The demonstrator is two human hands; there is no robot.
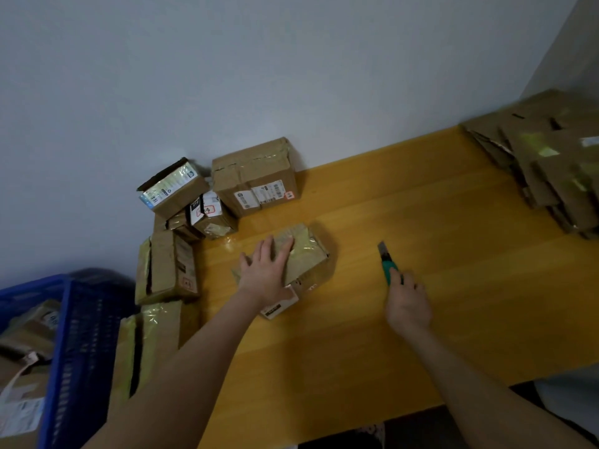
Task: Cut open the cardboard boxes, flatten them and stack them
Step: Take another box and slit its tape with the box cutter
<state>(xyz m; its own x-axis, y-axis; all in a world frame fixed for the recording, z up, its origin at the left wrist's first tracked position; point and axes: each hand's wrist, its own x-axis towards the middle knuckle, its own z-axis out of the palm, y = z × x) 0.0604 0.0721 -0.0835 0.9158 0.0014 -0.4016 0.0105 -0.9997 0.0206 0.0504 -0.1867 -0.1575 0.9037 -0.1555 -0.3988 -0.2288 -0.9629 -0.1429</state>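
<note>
A small taped box (308,254) lies on the yellow wooden table (421,215), left of the middle, with a white label showing at its near edge. The left hand (264,273) lies flat on top of it, fingers straight and spread, palm pressing down, curled round nothing. The right hand (408,303) is to the right of the box and apart from it, its fingers wrapped round the handle of a green utility knife (387,262). The blade is out and points away from the person, tilted slightly left; it touches no cardboard. A cluster of sealed boxes (256,176) sits at the table's left end against the grey wall (259,59), some leaning or stacked on each other. A stack of flattened cardboard (551,163) rests at the far right corner. A blue crate (81,335) at the lower left holds more parcels.
</note>
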